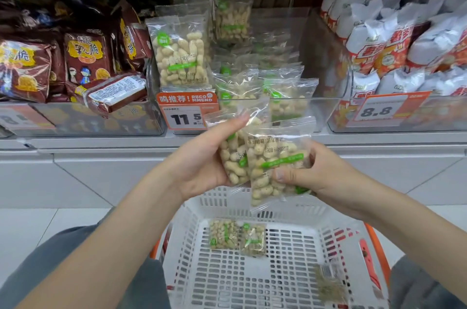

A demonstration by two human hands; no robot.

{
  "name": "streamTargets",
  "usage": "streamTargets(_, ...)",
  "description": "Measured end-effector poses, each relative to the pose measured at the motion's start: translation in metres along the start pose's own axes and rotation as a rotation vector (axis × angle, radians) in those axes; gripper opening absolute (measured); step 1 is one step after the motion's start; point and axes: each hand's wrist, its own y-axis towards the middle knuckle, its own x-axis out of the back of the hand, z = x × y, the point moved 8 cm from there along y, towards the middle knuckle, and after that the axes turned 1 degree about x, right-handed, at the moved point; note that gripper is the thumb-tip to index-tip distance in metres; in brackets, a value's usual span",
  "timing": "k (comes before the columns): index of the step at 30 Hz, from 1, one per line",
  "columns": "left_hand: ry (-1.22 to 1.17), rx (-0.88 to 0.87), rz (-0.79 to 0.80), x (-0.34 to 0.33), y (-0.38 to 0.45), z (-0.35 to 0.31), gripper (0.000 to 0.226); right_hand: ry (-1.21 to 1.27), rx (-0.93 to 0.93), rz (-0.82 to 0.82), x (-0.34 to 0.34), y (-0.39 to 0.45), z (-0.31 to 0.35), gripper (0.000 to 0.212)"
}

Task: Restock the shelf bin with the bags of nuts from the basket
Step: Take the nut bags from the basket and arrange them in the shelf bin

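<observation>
My left hand [202,164] grips a clear bag of nuts [233,157] with green labels, held upright above the basket. My right hand [318,177] holds a second bag of nuts [275,164], which overlaps the first one in front. Both bags hover just below the clear shelf bin [326,106], which contains several similar bags of nuts [285,99]; one taller bag [179,56] stands upright at its left. Below, the white plastic basket [278,283] holds two more bags of nuts [237,236] lying flat near its far wall, plus a darker packet [329,283] at right.
A price tag reading 11.5 [187,114] is fixed to the bin's front left. Brown snack packs [83,61] fill the left neighbouring bin, white and red bags [404,43] the right one. The basket has an orange handle [379,258]. Grey tiled floor lies below the shelf.
</observation>
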Motion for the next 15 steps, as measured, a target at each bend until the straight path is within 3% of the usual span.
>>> streamTargets(4,0.004,-0.017,0.013,-0.007,0.004,0.002,0.053,0.057,0.008,0.013,-0.002,-0.007,0.011,0.051)
streamTargets(5,0.009,-0.012,0.013,-0.007,0.004,0.003,0.053,0.05,0.011,0.016,-0.003,-0.009,0.012,0.047)
streamTargets(11,0.009,-0.015,-0.051,0.002,0.01,0.003,0.048,0.02,-0.061,0.115,-0.006,-0.015,0.013,0.039)
streamTargets(15,-0.049,0.01,-0.124,0.022,0.012,-0.001,0.041,-0.199,-0.079,0.105,0.006,-0.013,0.012,0.053)
